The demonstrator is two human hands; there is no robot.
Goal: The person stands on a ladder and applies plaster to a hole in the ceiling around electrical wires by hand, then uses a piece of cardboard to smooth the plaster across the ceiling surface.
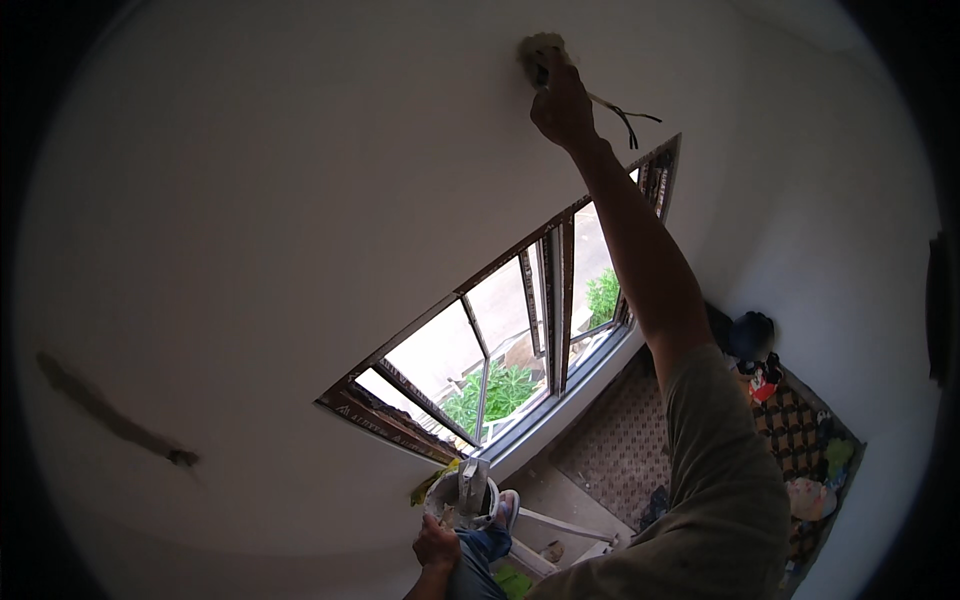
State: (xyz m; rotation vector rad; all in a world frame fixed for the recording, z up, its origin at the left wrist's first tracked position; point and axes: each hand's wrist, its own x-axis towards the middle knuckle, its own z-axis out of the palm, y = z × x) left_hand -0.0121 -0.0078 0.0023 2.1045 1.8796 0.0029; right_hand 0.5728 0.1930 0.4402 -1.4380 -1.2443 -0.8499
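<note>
My right arm stretches high to the pale wall. My right hand point(564, 112) is closed, its fingertips at a rough grey-brown patch point(541, 47); whatever it grips there is too dark to make out. Dark-tipped wires point(628, 115) stick out of the wall just beside that hand. Low in the view, my left hand point(437, 545) closes on the near rim of a pale, smeared bucket point(440, 492). A flat grey tool point(474, 483), like a trowel or float, stands in the bucket. The bucket's contents are mostly hidden.
Below the wires is a brown-framed window point(460, 292) with open panes and green plants outside. A dark filled groove point(110, 412) runs along the wall at left. White bars point(560, 525) lie below my sandalled foot. Patterned mats point(632, 440) and a dark blue round object point(751, 335) are at right.
</note>
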